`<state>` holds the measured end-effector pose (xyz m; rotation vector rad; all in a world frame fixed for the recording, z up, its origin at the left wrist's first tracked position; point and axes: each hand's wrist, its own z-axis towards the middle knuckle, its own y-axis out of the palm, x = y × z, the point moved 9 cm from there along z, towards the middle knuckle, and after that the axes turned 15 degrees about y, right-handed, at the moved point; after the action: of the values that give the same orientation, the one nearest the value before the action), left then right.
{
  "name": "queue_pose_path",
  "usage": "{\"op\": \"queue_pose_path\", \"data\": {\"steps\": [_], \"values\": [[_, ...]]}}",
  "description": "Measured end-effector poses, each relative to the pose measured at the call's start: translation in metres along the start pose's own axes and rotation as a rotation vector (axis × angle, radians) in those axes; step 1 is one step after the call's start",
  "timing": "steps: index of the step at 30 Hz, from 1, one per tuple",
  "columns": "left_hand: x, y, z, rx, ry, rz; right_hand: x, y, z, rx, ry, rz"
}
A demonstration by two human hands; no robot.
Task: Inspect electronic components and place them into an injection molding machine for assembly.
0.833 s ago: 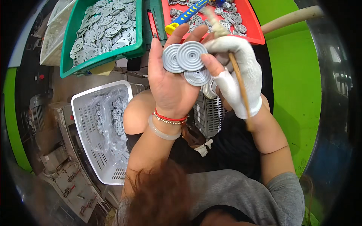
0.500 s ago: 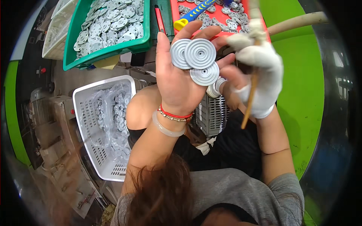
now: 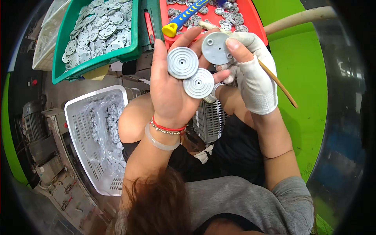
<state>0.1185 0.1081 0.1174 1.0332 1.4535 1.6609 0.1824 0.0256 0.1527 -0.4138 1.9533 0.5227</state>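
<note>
My left hand (image 3: pixel 169 96) is palm up with its fingers spread. Two light grey discs lie on it: one ridged disc (image 3: pixel 182 68) near the fingers and another ridged disc (image 3: pixel 198 88) lower on the palm, their edges touching. My right hand (image 3: pixel 258 88), in a white glove with the thumb bare, pinches a third disc (image 3: pixel 215 49) by its edge. This disc shows its flatter side, with small round bosses. A thin wooden stick (image 3: pixel 279 83) also sticks out of the right hand; its far end is hidden by the glove.
A green tray (image 3: pixel 135 51) and a red tray (image 3: pixel 258 33) hold many grey discs. A blue-and-yellow handled tool (image 3: pixel 184 17) rests across the red tray; a red cutter knife (image 3: pixel 149 27) lies between. At left stands a white basket (image 3: pixel 74 129) of bagged parts; a grey crate (image 3: pixel 205 125) is below.
My right hand has come in to the left one and picked up one of three discs, which now shows its other side. The wooden stick has swung round to point right.
</note>
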Motion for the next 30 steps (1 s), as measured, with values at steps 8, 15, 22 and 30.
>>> {"op": "queue_pose_path", "data": {"steps": [8,15,22,30], "values": [[-0.003,0.005,0.0,-0.047,-0.004,-0.06,-0.003,0.002,-0.004,-0.012,0.022,-0.013],[0.007,-0.005,0.0,0.072,0.252,0.599,-0.023,0.038,-0.028,0.011,-0.669,-0.766],[0.004,0.004,-0.001,-0.014,0.179,0.55,0.01,0.011,0.004,-0.059,0.087,-0.207],[0.006,0.005,0.0,-0.028,0.192,0.524,0.003,0.011,0.003,-0.035,0.053,-0.122]]}}
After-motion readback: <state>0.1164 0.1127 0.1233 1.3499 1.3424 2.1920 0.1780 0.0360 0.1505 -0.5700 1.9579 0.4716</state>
